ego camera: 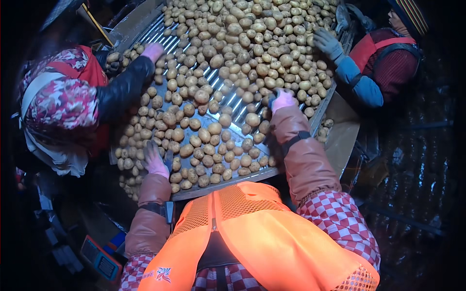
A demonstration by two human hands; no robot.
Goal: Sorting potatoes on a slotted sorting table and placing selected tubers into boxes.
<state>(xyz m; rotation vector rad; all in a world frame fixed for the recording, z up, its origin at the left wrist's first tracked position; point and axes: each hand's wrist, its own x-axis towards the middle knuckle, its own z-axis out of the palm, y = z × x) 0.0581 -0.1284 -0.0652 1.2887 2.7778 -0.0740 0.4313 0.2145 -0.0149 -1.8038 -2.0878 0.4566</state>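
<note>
Potatoes [204, 135] of mixed sizes cover much of a slatted metal sorting table [238, 109] before me, heaped thickest at its far end. My left hand [157, 162], in a pink and dark glove, rests among potatoes at the near left corner, its thumb apart from the fingers. Farther out on the right, my right hand [282, 99] reaches in among the potatoes in a similar glove. Its fingertips are partly hidden, so whether it grips a potato is unclear. Brown sleeve covers and dark wrist straps show on both my arms.
A person in a camouflage hood [65, 98] leans in from the left, a pink-gloved hand [153, 51] on the potatoes. Opposite, another person's grey-gloved hand [327, 43] touches the heap. A wooden rim [225, 183] edges the table near me. A scale-like device [101, 259] sits lower left.
</note>
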